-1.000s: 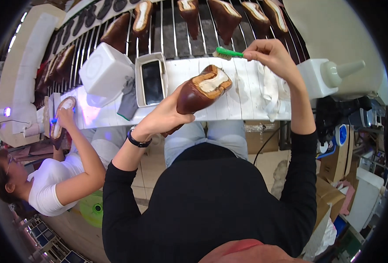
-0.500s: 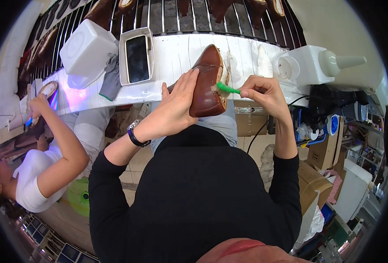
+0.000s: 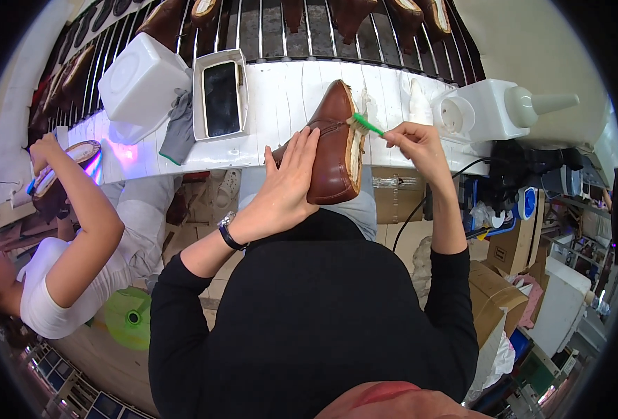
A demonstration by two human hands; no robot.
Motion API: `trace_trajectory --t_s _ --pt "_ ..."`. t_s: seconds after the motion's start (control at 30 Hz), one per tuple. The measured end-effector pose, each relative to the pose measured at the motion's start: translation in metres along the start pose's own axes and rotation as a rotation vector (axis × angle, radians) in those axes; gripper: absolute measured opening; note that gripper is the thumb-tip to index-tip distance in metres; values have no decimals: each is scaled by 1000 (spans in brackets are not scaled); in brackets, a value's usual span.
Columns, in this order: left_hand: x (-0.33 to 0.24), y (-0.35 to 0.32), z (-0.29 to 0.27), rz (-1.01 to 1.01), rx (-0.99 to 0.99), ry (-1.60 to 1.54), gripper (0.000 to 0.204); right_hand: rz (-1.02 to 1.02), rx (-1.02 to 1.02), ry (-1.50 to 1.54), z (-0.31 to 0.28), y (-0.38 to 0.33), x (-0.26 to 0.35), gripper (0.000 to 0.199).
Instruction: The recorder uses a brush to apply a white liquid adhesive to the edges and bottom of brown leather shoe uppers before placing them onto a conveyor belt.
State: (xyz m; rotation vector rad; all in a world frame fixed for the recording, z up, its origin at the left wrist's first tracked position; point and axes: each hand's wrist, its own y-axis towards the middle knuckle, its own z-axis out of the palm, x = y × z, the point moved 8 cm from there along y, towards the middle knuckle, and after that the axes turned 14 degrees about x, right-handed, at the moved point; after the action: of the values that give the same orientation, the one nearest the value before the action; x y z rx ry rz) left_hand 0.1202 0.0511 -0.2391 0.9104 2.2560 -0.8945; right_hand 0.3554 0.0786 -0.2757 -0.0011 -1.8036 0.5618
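Observation:
A brown leather shoe (image 3: 331, 164), without an outsole, lies on its side at the table's front edge, its pale underside turned right and its toe pointing away from me. My left hand (image 3: 287, 178) grips it from the left, with fingers laid over the upper and the thumb apart. In my right hand (image 3: 415, 145), thumb and fingers pinch the handle of a small green brush (image 3: 370, 125). The brush's bristles touch the border between the brown leather and the pale underside, about mid-shoe.
The white table (image 3: 267, 91) carries a white tray (image 3: 243, 126) holding dark liquid, a grey glove (image 3: 178, 129), a white jug (image 3: 141, 87) and a white bottle with a nozzle (image 3: 490, 108). Behind runs a roller rack (image 3: 309, 35) with more shoes. A co-worker (image 3: 78, 258) handles another shoe at left.
The brush has travelled along the shoe's edge from near the heel toward the toe. Shoe and left hand sit slightly nearer to me. The co-worker's hand and shoe have shifted.

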Motion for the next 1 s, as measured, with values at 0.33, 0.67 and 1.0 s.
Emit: trace_trajectory --t_s 0.33,0.67,1.0 --pt "9 -1 17 45 -84 81 103 -122 217 76 43 -34 19 12" --pt "10 -1 24 65 -142 107 103 -204 240 48 51 -35 16 11" --pt "30 53 39 76 -304 523 90 -204 -605 181 -32 -37 -33 15"
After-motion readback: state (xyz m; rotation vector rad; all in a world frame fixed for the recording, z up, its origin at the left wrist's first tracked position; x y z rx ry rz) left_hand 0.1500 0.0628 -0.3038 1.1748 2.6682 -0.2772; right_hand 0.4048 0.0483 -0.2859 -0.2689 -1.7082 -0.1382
